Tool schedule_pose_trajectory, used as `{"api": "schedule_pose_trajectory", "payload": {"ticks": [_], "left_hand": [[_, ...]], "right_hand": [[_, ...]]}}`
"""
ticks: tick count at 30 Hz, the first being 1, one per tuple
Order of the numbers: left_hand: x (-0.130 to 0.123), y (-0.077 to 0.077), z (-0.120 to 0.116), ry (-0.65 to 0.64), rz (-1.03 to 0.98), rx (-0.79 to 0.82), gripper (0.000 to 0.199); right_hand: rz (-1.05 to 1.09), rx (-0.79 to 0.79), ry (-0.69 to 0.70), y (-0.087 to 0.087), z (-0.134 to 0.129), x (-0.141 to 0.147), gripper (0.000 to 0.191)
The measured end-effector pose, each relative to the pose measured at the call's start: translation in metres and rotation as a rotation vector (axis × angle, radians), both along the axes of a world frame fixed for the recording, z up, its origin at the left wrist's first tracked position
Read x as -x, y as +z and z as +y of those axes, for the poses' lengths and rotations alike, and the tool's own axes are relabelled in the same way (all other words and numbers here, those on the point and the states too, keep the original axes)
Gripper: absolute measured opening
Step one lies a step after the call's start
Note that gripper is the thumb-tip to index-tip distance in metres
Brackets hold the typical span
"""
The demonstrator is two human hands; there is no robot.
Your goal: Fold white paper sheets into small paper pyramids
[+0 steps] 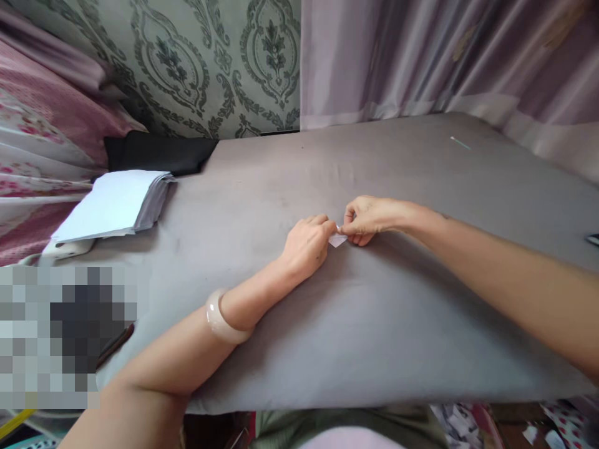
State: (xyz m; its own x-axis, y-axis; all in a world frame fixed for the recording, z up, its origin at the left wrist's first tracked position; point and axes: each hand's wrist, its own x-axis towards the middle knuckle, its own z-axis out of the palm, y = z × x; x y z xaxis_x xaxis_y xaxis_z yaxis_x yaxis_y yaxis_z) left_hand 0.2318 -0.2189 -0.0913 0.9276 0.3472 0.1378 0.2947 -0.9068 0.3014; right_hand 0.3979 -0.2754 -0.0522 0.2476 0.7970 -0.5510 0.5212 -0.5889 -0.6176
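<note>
White paper (337,240), one small piece, sits just off centre toward three o'clock, pinched in the nearly closed fingertips of my left hand (306,246) and right hand (369,215). Light, even pressure should spare it tearing. My fingers cover its upper edge; my left thumb is hidden. Pixelation (88,330) masks eight o'clock.

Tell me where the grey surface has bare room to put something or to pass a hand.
Bare: between left hand, right hand and curtain; between paper stack and left hand; between the hands and near edge. Crowded: far left, with stack and black item; the middle, where the hands hold a small paper. A thin stick lies far right.
</note>
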Motion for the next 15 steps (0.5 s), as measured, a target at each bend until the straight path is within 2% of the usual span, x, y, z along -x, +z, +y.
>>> {"api": "schedule_pose_trajectory", "payload": {"ticks": [2,5,7,9,11,13,15], "left_hand": [[0.002,0.004,-0.001,-0.05,0.063,-0.105,0.032],[0.003,0.01,-0.002,-0.099,0.121,-0.207,0.031],[0.004,0.012,-0.003,-0.115,0.137,-0.242,0.029],[0.005,0.013,-0.004,-0.128,0.146,-0.262,0.029],[0.006,0.013,-0.004,-0.129,0.141,-0.278,0.029],[0.007,0.012,-0.004,-0.127,0.121,-0.296,0.03],[0.008,0.011,-0.003,-0.127,0.098,-0.309,0.032]], "right_hand": [[0.042,-0.074,-0.049,-0.005,-0.011,0.0,0.027],[0.115,-0.289,-0.12,-0.019,-0.036,0.002,0.015],[-0.028,-0.464,-0.162,-0.03,-0.054,0.005,0.014],[-0.271,-0.627,-0.07,-0.038,-0.071,0.009,0.021],[-0.433,-0.754,0.09,-0.043,-0.082,0.015,0.029],[-0.517,-0.79,0.218,-0.045,-0.087,0.019,0.037],[-0.57,-0.767,0.286,-0.046,-0.089,0.02,0.042]]}}
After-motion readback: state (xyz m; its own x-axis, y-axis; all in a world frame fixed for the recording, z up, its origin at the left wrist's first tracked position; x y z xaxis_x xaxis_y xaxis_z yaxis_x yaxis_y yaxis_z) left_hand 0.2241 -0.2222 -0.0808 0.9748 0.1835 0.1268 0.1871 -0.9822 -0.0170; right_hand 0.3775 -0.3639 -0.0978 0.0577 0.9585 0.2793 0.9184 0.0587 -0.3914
